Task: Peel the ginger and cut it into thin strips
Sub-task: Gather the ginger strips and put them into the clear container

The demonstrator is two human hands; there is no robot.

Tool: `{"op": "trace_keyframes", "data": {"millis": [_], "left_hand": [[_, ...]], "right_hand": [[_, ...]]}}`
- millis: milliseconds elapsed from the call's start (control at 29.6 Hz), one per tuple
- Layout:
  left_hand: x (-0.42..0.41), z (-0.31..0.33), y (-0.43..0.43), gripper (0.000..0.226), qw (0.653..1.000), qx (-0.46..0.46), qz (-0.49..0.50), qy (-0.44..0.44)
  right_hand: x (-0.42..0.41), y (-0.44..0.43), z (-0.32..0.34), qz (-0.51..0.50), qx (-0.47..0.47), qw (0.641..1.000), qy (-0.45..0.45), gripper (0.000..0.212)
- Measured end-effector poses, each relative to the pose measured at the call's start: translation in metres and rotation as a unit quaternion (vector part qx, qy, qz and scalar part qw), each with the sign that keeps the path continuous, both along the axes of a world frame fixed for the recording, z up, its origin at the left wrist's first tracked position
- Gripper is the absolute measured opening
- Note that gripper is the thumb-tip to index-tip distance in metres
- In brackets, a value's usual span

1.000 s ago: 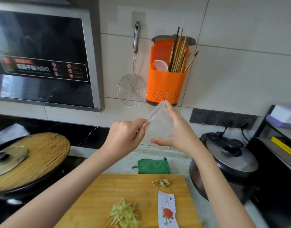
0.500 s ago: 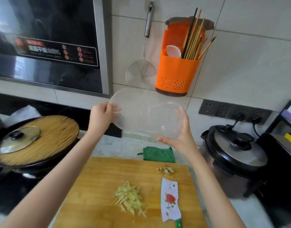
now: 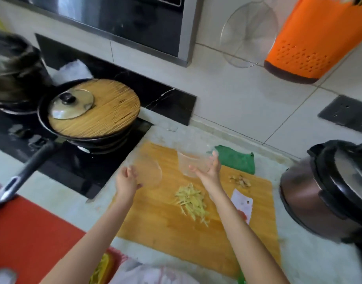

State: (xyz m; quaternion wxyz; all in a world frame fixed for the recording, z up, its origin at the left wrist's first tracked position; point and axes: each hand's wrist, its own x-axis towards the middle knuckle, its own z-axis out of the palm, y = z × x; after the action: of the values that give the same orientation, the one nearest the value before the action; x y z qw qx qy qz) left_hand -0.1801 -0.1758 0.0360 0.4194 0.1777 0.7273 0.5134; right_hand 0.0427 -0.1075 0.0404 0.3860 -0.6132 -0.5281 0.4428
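A pile of pale yellow ginger strips (image 3: 191,199) lies on the wooden cutting board (image 3: 260,203). A small heap of ginger peel (image 3: 240,179) sits near the board's far right corner. The flowered knife (image 3: 242,204) lies on the board, partly hidden by my right forearm. My left hand (image 3: 126,181) holds a clear round lid (image 3: 149,173) at its edge, above the board's far left. My right hand (image 3: 210,171) holds a clear plastic container (image 3: 191,163) against its palm, above the board just beyond the strips.
A black pan with a bamboo cover and glass lid (image 3: 94,111) sits on the hob at left, its handle (image 3: 26,169) pointing toward me. A rice cooker (image 3: 327,189) stands right. A green cloth (image 3: 236,159) lies behind the board. An orange utensil holder (image 3: 303,44) hangs on the wall.
The lid and container have come apart, one in each hand, and both hands have dropped from chest height down to just above the board. The view has tilted down and left.
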Motion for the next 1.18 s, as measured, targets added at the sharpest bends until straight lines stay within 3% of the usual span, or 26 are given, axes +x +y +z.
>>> {"op": "trace_keyframes", "data": {"millis": [101,236,338,405,473,540,608,676,743,912,946,1047,1182], "left_hand": [[-0.009,-0.013,-0.009,0.023,0.995,-0.088,-0.053,0.015],[-0.018,-0.019,-0.019,0.042,0.967,-0.197,-0.123,0.104],[-0.017,-0.017,-0.028,0.057,0.955,-0.162,-0.144,0.201],[-0.012,-0.018,-0.034,0.072,0.92,-0.138,-0.195,0.31],[-0.001,-0.019,-0.035,0.073,0.89,-0.115,-0.244,0.369],[0.017,-0.015,-0.034,0.062,0.874,-0.086,-0.274,0.392],[0.032,-0.014,-0.035,0.042,0.865,-0.041,-0.307,0.394],[0.046,-0.017,-0.034,0.026,0.857,0.019,-0.351,0.376],[0.053,-0.026,-0.033,0.024,0.838,0.065,-0.402,0.365],[0.065,-0.057,-0.017,0.043,0.707,0.13,-0.559,0.415],[0.068,-0.063,-0.014,0.047,0.699,0.131,-0.566,0.416],[0.08,-0.068,-0.007,0.063,0.741,0.09,-0.547,0.379],[0.087,-0.074,0.002,0.064,0.779,0.089,-0.52,0.339]], "right_hand": [[-0.024,0.012,-0.014,0.014,-0.022,1.0,-0.016,0.109],[-0.036,0.023,-0.034,0.04,-0.046,0.997,-0.035,0.112],[-0.036,0.027,-0.043,0.044,-0.056,0.996,-0.05,0.112],[-0.034,0.027,-0.047,0.039,-0.062,0.996,-0.058,0.111],[-0.031,0.026,-0.049,0.031,-0.079,0.995,-0.06,0.116],[-0.025,0.023,-0.047,0.023,-0.083,0.994,-0.072,0.113],[-0.016,0.005,-0.041,0.002,-0.043,0.994,-0.099,0.092],[0.001,-0.023,-0.041,-0.025,0.022,0.984,-0.173,0.066],[0.021,-0.056,-0.043,-0.055,0.07,0.962,-0.258,0.055],[0.084,-0.122,-0.051,-0.198,-0.026,0.92,-0.337,0.064],[0.095,-0.13,-0.052,-0.208,-0.065,0.913,-0.344,0.068],[0.118,-0.147,-0.053,-0.208,-0.197,0.89,-0.356,0.073],[0.123,-0.157,-0.056,-0.134,-0.2,0.899,-0.367,0.056]]}}
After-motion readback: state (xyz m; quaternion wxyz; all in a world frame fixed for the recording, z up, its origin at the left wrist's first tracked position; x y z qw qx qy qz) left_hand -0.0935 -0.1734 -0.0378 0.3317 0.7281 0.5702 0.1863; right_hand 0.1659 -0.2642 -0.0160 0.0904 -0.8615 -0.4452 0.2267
